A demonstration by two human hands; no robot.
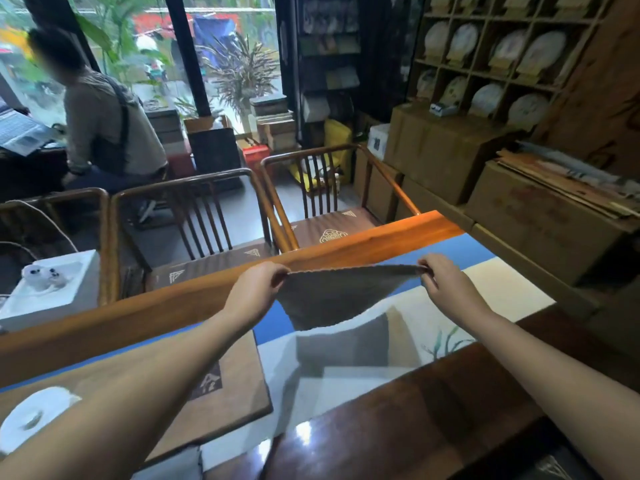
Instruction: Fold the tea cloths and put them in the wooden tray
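Holding up a grey tea cloth (pixel 332 299) by its two top corners, both hands are out in front over the desk (pixel 433 403). The left hand (pixel 256 289) pinches the left corner with its fingers (pixel 278 273) closed tight on the cloth. The right hand (pixel 441 278) pinches the right corner the same way, fingers shut on it. The top edge of the cloth is pulled straight between the two hands. The rest of the cloth hangs down in the air, and its bottom edge curves to a low point on the left side. The cloth is above the desk and does not seem to touch it.

Under the cloth lies a big mat (pixel 450 317) with blue, white and grey shapes and a little green plant painted on it. A brown cloth (pixel 221 386) with a dark square mark lies flat on the left part of the desk, partly under the left arm. A white roll of paper (pixel 34 415) sits at the far left. A long wooden rail (pixel 214 292) runs along the far side of the desk. Behind it stand wooden chairs (pixel 322 188) with brown cushions. A person (pixel 107 129) sits far off at the left, near a window. Shelves (pixel 491 60) with round white packs fill the right wall, above brown boxes (pixel 540 216).
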